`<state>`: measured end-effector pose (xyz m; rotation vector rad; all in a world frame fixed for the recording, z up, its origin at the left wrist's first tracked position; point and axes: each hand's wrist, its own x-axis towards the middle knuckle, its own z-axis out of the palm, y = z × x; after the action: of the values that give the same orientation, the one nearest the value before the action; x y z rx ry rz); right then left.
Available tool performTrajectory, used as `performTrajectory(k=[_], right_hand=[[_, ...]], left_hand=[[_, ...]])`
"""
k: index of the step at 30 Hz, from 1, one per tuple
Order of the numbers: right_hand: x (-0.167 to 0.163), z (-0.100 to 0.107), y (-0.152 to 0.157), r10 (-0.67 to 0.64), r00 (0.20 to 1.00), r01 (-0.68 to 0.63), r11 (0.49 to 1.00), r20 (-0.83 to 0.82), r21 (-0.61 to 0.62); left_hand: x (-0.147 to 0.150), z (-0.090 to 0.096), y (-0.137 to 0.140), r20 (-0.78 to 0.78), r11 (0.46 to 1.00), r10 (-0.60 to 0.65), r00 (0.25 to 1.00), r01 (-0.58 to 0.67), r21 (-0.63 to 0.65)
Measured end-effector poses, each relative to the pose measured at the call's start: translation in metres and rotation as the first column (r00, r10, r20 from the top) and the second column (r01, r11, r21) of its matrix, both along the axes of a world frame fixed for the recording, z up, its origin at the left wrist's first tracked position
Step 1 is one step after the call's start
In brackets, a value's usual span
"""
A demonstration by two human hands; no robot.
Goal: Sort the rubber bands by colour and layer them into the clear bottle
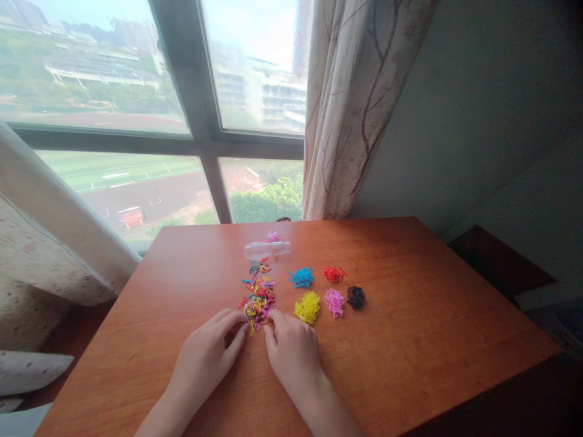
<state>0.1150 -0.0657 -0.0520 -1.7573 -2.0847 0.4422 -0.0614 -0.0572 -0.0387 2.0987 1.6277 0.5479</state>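
A loose strip of mixed coloured rubber bands (pixel 260 296) lies on the brown table. My left hand (pixel 212 343) is at its near left side, thumb and fingertips drawn together against the bands; whatever is between them is too small to see. Facing it from the right, my right hand (pixel 291 343) has thumb and index finger closed at the strip's edge, with a pink band at the fingertips. Sorted by colour, small heaps sit to the right: blue bands (pixel 301 277), yellow bands (pixel 308 307), red bands (pixel 334 274), pink bands (pixel 334 303) and black bands (pixel 356 297).
Beyond the strip lies a clear plastic container (pixel 266 250), with a small pink-purple item (pixel 274 236) behind it. The wooden table (pixel 410 315) ends at a window (pixel 209 142) with a patterned curtain (pixel 346 109) on either side. A wall stands at the right.
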Motion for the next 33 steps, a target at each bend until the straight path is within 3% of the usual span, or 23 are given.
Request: performTrajectory(k=[18, 33], right_hand=[[-0.004, -0.004, 0.007, -0.013, 0.998, 0.015, 0.999, -0.061, 0.04], [0.016, 0.003, 0.008, -0.018, 0.976, 0.045, 0.991, -0.217, 0.123]], left_hand=[[0.0, -0.001, -0.001, 0.003, 0.999, -0.015, 1.0, 0.015, -0.036], [0.001, 0.0, -0.002, -0.044, 0.999, -0.015, 0.999, 0.013, -0.045]])
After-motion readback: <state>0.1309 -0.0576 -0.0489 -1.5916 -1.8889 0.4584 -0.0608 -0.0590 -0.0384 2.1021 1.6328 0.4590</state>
